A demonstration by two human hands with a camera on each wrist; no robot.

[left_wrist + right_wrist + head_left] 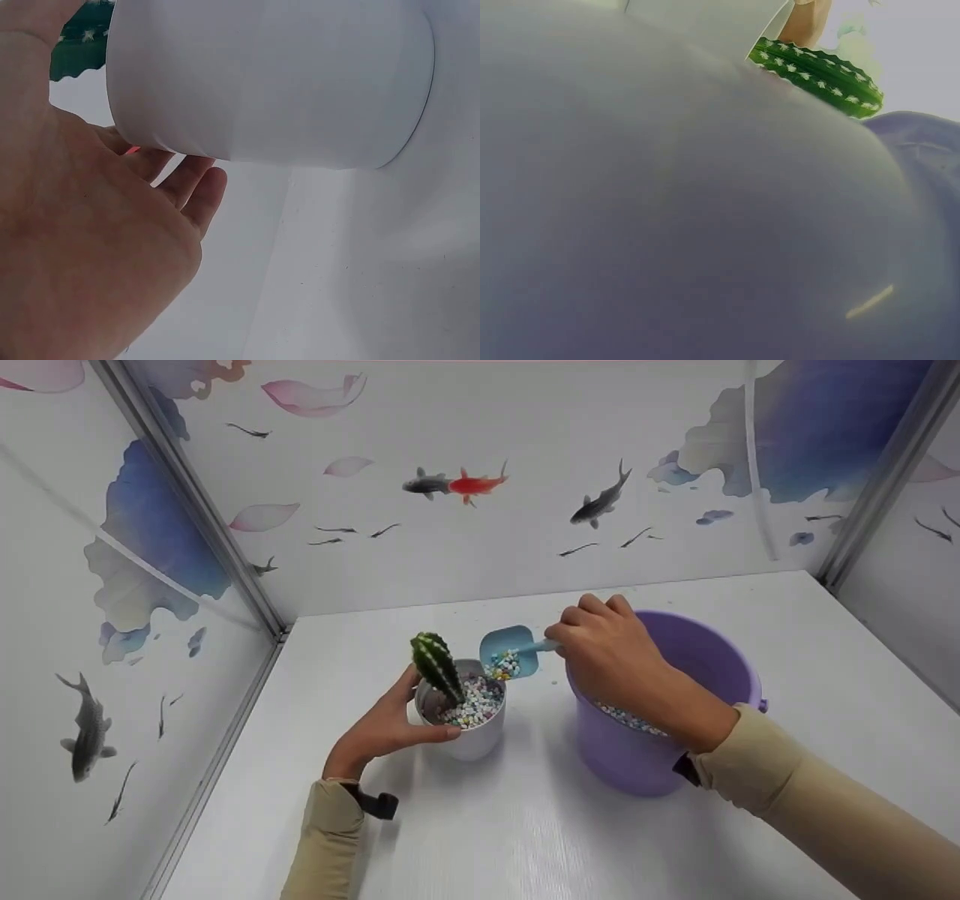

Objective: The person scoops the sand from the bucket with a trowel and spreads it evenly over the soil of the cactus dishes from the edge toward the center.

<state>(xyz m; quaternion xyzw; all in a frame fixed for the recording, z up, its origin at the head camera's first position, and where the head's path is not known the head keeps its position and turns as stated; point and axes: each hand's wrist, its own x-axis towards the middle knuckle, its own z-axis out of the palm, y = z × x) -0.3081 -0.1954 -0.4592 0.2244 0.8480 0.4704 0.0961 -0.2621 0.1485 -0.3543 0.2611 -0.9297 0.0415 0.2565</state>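
Observation:
A green cactus (437,666) leans to the left in a white pot (478,741), with small multicoloured pebbles (478,701) around its base. My left hand (384,727) holds the pot from the left, thumb along the near rim and fingers behind; the left wrist view shows fingertips (210,191) against the pot's wall. My right hand (611,649) grips the handle of a small blue shovel (529,654), whose scoop carries a little heap of pebbles beside the pot's right rim. The right forearm passes over a purple bucket (637,769), which fills most of the right wrist view.
More pebbles (630,720) lie inside the bucket, partly hidden by the right hand. The white table (525,825) meets a back wall (465,562) printed with fish and petals. A side panel (135,645) with a metal frame stands at the left.

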